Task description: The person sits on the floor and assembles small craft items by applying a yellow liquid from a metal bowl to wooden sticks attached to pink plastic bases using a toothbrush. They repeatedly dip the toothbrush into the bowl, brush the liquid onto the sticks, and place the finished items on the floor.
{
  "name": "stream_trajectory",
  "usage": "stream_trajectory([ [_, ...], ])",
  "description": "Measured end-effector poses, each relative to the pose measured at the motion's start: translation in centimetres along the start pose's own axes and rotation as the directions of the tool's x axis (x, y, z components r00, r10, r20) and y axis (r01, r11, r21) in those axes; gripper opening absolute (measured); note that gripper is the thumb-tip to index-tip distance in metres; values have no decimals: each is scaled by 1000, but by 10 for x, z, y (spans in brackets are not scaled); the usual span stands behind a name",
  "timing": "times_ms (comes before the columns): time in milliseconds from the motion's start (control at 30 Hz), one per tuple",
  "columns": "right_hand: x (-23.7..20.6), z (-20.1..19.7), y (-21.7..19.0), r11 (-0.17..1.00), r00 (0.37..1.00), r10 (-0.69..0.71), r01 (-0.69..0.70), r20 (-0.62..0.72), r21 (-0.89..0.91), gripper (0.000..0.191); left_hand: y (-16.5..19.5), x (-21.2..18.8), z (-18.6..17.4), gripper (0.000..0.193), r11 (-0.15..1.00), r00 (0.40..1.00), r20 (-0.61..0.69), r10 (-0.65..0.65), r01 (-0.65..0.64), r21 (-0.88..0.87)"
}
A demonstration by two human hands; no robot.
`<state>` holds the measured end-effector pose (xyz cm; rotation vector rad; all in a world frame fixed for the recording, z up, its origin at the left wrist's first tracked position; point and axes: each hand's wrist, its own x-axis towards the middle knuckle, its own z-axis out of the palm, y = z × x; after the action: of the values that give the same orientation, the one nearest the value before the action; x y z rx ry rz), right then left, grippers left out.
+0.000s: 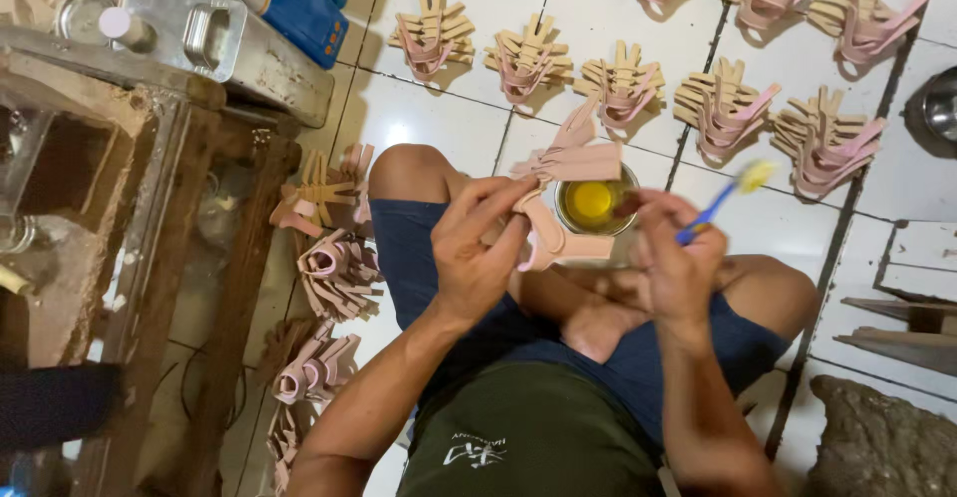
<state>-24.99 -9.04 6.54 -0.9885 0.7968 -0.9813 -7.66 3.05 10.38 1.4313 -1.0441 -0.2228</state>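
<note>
My left hand (480, 248) grips a bundle of pink and tan sandal straps (563, 188) in front of my chest, above my crossed legs. In my right hand (670, 263) I pinch a blue brush (720, 198) whose bristles are coated in yellow glue; its tip points up and to the right, away from the straps. Between my two hands, a small round tin of yellow glue (593, 201) rests near my knee. I sit on the white tiled floor in blue shorts.
Several glued strap bundles (622, 88) lie in rows on the tiles ahead. More strap piles (337, 273) sit by my left knee. A wooden bench frame (150, 258) and metal cans (219, 43) stand at left. Wooden boards (902, 332) lie at right.
</note>
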Motion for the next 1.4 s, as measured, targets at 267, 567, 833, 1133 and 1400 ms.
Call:
stream_trajectory([
  [267,-18,-1,7,939,944,269,-301,191,164,15,7,2,6,42,985,996,30,79,-83,154],
  [567,-10,-1,-5,947,962,257,-269,89,176,15,13,6,8,38,974,987,138,83,-109,199],
  [833,-10,3,-6,950,959,262,-275,106,145,18,11,7,3,45,895,888,296,351,-412,174],
  [1133,-14,-3,1,949,953,252,-278,169,148,22,-2,-5,4,36,964,916,317,244,-264,20],
  [1400,2,-29,15,990,994,-81,89,74,-110,40,-37,-12,16,32,445,811,289,-509,535,-718],
])
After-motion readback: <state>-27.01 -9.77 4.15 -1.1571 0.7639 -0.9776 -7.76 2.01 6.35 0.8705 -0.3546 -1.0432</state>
